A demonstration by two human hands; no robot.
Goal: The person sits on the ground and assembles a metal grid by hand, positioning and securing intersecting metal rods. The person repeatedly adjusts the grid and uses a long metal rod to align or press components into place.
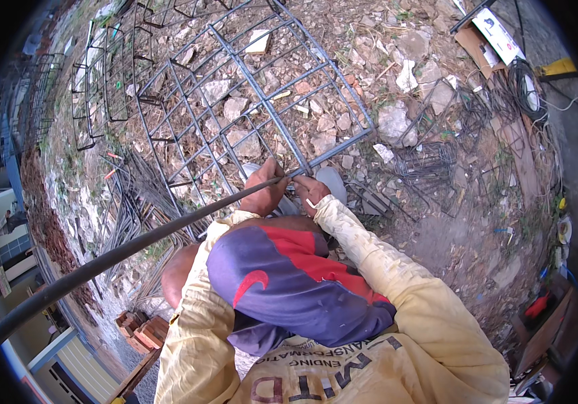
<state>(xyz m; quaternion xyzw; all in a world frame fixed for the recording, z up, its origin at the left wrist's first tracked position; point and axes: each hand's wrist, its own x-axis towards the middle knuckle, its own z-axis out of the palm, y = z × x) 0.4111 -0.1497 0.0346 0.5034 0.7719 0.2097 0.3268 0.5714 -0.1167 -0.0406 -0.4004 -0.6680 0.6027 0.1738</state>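
A long dark steel bar [141, 241] slants in from the lower left, growing thick near me, up to the near corner of a rebar grid [262, 91]. My left hand [264, 190] is closed on this bar, its fingers curled by the bar's thin far part. Close beside it, my right hand [310, 190] pinches with bent fingers at the joint where the bars cross. Whatever lies between the right fingertips is too small to make out. Both hands are in front of my bent knees, and my sleeves are pale yellow.
More bent rebar frames [107, 81] stand at the upper left. A bundle of thin rods [141, 195] lies left of my hands. Broken stones [396, 124] cover the ground. Wire mesh pieces [427, 161] and a coil of cable [528, 91] lie to the right; bricks [142, 331] sit lower left.
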